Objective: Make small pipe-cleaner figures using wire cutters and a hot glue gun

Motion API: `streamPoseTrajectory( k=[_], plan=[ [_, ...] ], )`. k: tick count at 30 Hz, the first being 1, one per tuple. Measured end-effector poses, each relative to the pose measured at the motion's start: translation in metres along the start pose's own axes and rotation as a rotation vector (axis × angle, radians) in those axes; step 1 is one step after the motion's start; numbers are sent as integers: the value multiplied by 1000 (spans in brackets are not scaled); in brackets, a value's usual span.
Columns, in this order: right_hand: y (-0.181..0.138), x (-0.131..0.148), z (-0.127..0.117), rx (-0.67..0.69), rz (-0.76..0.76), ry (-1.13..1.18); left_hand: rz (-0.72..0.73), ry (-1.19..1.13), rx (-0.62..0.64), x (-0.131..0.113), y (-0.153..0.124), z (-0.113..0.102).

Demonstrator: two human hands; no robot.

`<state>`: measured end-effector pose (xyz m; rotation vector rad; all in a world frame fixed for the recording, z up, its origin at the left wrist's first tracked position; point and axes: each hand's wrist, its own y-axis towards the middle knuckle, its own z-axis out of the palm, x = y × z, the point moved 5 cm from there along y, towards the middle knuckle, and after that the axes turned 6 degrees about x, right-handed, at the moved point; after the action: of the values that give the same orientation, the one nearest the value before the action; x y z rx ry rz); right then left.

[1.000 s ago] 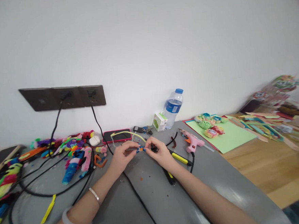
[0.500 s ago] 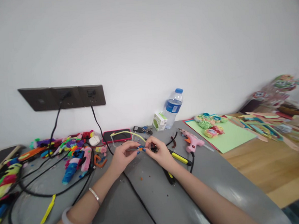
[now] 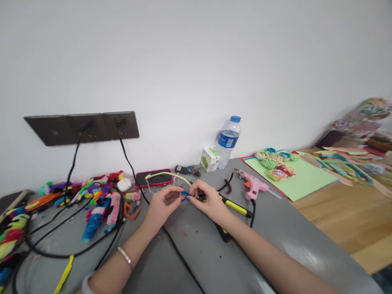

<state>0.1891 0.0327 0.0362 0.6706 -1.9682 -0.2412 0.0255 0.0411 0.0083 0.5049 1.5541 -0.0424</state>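
Observation:
My left hand (image 3: pixel 163 207) and my right hand (image 3: pixel 207 201) meet over the grey table (image 3: pixel 151 275), thumb and forefinger pinched on each. Their fingertips, with blue nails, almost touch around something tiny that is mostly hidden; I cannot make out what it is. Behind them a yellow pipe cleaner (image 3: pixel 166 173) arcs over a pink-edged phone (image 3: pixel 154 181) toward my right hand. A yellow-and-black handled tool (image 3: pixel 237 207) lies partly under my right hand and wrist. Small orange crumbs (image 3: pixel 185 234) lie on the table in front of my hands.
A pink glue gun (image 3: pixel 253 185), a water bottle (image 3: pixel 228 141) and a small box (image 3: pixel 209 159) stand or lie to the right. Green paper (image 3: pixel 305 179) bears crumpled flowers. Colourful pipe cleaners (image 3: pixel 98 212) and black cables (image 3: pixel 181 255) spread over the left side.
The fingertips have shifted slightly around the tiny thing; the orange that showed between them is now hardly visible. Both arms stay nearly in place.

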Motion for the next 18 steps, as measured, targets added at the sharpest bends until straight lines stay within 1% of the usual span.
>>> streamPoseTrajectory(
  k=[5, 9, 13, 18],
  plan=[
    [0, 0, -3, -43, -7, 25, -21, -71, -51, 2, 1, -7],
    [-1, -2, 0, -11, -1, 113, 1, -137, -73, -3, 3, -10],
    [-1, -3, 2, 11, 1, 128, -6, -176, -40, -6, 3, -7],
    [-1, -1, 1, 3, -6, 134, -18, -162, -9, -5, 3, -5]
  ],
)
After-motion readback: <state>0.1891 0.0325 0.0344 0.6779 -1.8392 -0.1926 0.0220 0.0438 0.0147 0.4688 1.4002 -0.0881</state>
